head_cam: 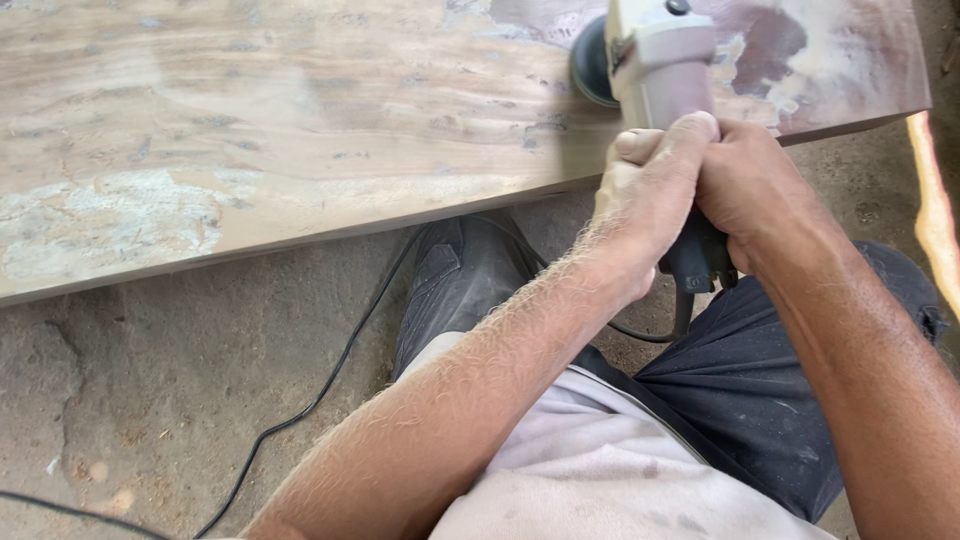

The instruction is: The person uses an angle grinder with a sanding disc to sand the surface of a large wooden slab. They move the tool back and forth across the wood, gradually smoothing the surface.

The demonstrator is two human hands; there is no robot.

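Note:
A grey angle sander rests its dark round disc on a large wooden slab near the slab's front edge. My left hand is wrapped around the tool's body just behind the head. My right hand grips the dark rear handle beside it, the two hands touching. The slab shows brown grain with pale dusty patches at the left and top right.
The tool's black power cord trails from under my hands across the dirt floor to the lower left. My legs in dark shorts stand close to the slab's edge. A bright strip of light lies at the right.

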